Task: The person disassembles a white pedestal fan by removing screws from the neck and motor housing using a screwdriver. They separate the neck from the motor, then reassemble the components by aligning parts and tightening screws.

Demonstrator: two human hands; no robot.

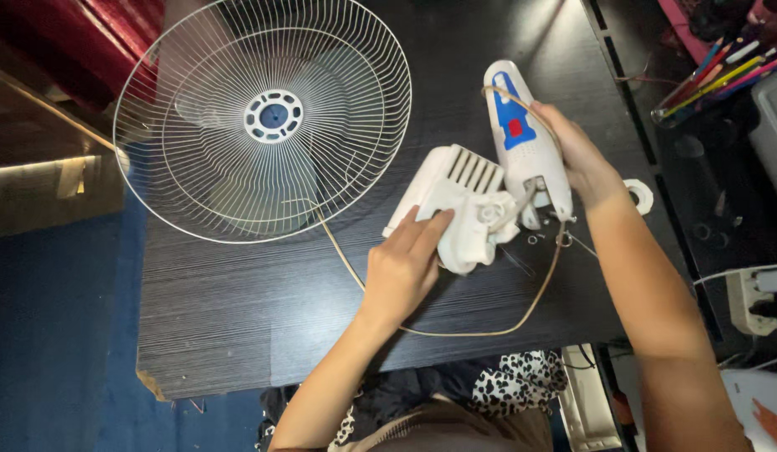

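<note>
My left hand rests on a white vented motor housing lying on the dark table, fingers pressed on its lower side. My right hand grips a white fan neck piece with a blue panel and a red button. That piece joins the housing at a white pivot. A beige power cord loops from the neck piece across the table's front. A white wire fan guard with a blue centre lies at the far left.
A white round ring lies right of my right wrist. Small screws sit by the pivot. A cup of coloured pencils stands far right, and a white power strip sits off the table at right.
</note>
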